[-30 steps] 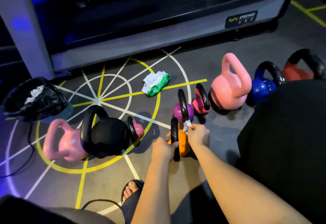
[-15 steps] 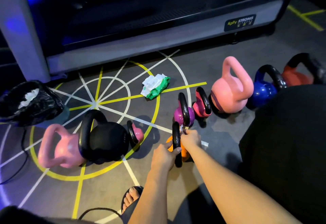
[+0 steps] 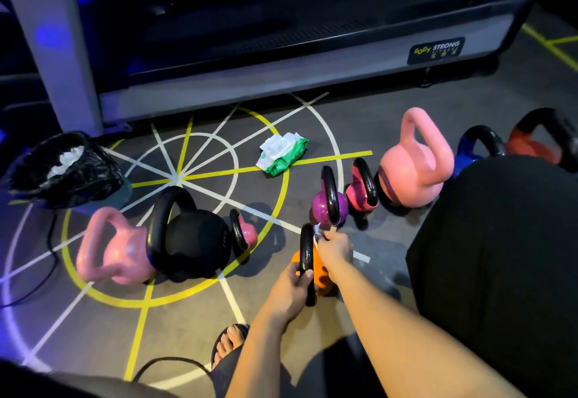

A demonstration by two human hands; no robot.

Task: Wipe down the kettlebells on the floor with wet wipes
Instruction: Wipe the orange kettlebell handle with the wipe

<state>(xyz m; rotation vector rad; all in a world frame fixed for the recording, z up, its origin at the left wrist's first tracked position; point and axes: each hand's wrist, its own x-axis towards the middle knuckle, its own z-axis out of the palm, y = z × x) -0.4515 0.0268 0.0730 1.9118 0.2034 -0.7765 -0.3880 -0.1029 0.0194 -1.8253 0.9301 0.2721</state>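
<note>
A small orange kettlebell with a black handle stands on the floor in front of me. My left hand grips the near side of its handle. My right hand pinches a white wet wipe against the top of that handle. Behind it stand a purple kettlebell, a magenta one and a large pink one. A blue one and a red one are at the far right. To the left sit a big black kettlebell, a pink one and a small pink one.
A green pack of wet wipes lies on the floor past the kettlebells. A black rubbish bag with used wipes sits at the left. A treadmill base runs across the back. My sandalled foot and dark-clothed knee are close by.
My right hand with the wipe has slid along the top of the orange kettlebell's handle. My left hand keeps its grip on the handle.
</note>
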